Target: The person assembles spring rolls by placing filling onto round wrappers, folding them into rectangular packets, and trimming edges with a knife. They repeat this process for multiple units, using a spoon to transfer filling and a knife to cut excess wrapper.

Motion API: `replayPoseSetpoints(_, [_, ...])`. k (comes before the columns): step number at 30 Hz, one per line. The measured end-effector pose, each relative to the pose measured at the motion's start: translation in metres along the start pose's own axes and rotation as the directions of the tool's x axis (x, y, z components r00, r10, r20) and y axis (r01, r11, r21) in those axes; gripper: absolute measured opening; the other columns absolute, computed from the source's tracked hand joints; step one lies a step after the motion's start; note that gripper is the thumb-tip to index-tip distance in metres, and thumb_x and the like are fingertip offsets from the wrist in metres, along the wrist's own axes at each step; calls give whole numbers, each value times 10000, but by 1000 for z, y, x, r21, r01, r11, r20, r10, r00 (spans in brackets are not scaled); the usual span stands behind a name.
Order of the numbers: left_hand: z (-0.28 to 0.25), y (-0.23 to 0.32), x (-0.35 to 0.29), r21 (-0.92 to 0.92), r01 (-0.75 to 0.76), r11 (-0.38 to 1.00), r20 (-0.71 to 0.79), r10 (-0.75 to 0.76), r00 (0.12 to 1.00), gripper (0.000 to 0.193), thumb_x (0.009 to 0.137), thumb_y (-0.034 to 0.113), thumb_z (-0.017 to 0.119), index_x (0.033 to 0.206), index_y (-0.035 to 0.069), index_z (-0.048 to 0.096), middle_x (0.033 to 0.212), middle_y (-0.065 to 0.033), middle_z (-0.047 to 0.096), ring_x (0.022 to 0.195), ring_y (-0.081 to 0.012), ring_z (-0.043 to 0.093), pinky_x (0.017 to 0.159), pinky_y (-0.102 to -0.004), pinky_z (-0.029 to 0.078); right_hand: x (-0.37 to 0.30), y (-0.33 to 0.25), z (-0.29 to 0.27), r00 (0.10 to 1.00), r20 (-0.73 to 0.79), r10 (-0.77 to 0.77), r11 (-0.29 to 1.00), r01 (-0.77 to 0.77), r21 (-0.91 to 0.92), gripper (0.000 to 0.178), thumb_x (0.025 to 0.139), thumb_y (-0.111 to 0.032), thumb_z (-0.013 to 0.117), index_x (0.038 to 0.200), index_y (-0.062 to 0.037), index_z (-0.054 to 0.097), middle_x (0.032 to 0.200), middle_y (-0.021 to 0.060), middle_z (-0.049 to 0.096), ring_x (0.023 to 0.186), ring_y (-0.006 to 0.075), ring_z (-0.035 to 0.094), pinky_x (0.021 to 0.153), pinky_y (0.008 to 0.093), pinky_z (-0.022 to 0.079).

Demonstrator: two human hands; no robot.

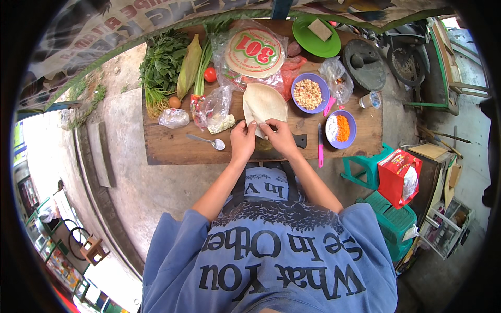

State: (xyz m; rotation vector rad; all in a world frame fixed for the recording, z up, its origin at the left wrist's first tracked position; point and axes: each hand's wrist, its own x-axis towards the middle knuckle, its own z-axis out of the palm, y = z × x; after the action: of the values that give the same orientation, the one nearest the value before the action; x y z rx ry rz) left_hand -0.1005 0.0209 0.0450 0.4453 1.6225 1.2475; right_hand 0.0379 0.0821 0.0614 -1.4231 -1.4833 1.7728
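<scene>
Partly folded, the wrapper [269, 106] looks cream-coloured.

Laden wooden table [172, 151]
Leafy greens [166, 58], an unhusked corn cob [188, 70] and a tomato [210, 75] lie left, a spoon [217, 144] near the front edge, a pink-handled knife [320, 150] beside a purple bowl [353, 136].

From the wearer's head, one wide fisheye view looks steeply down and forward, over the near blue short-sleeved fabric shirt [276, 263] filling its bottom, toward the bare left hand [243, 139], bare right hand [278, 136] and brown rectangular wooden table [175, 143].
</scene>
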Motion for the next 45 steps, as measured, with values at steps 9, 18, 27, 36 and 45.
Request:
replayPoseSetpoints(9, [-4, 2, -1, 35, -12, 999, -18, 13, 1000, 195, 1094, 140, 642, 1052, -47, 683, 905, -69, 756, 804, -64, 645, 719, -265, 513, 1, -2, 0, 998, -56, -13, 998, 10, -57, 287, 1036, -230, 700, 1022, 54, 742, 837, 20, 703, 794, 67, 596, 700, 279, 480])
replayPoseSetpoints(18, [-5, -2, -2, 16, 77, 997, -30, -77, 997, 232, 1110, 160, 596, 1124, -49, 695, 937, -87, 770, 832, -89, 673, 747, -297, 532, -1, -12, 7, 963, -180, -199, 961, 156, -228, 275, 1058, -222, 645, 1068, 47, 701, 852, 167, 727, 791, 240, 693, 771, 391, 538])
replayPoseSetpoints(27, [28, 13, -1, 126, 26, 992, -264, 8, 965, 465, 1130, 315, 518, 1300, -87, 678, 1121, -281, 771, 1061, -364, 749, 933, -467, 538, -1, -15, 35, 925, -247, -290, 913, 190, -362, 194, 1093, -213, 576, 1129, -23, 586, 880, 263, 720, 822, 465, 705, 732, 536, 532])
replayPoseSetpoints(36, [24, 16, 1, 334, -141, 932, -272, 238, 933, 415, 1135, 305, 552, 1217, -75, 699, 1026, -264, 771, 902, -322, 737, 834, -460, 542, 3, -6, 39, 885, -337, -322, 885, 154, -440, 192, 1108, -214, 566, 1141, -30, 605, 856, 258, 725, 780, 483, 715, 659, 558, 524])
replayPoseSetpoints(45, [18, 14, 3, 366, -196, 910, -256, 301, 919, 381, 1133, 289, 565, 1180, -67, 693, 947, -241, 758, 845, -293, 716, 805, -441, 540, 8, -9, 28, 875, -332, -351, 884, 194, -424, 185, 1095, -192, 599, 1106, -11, 636, 860, 258, 723, 769, 463, 723, 659, 527, 536])
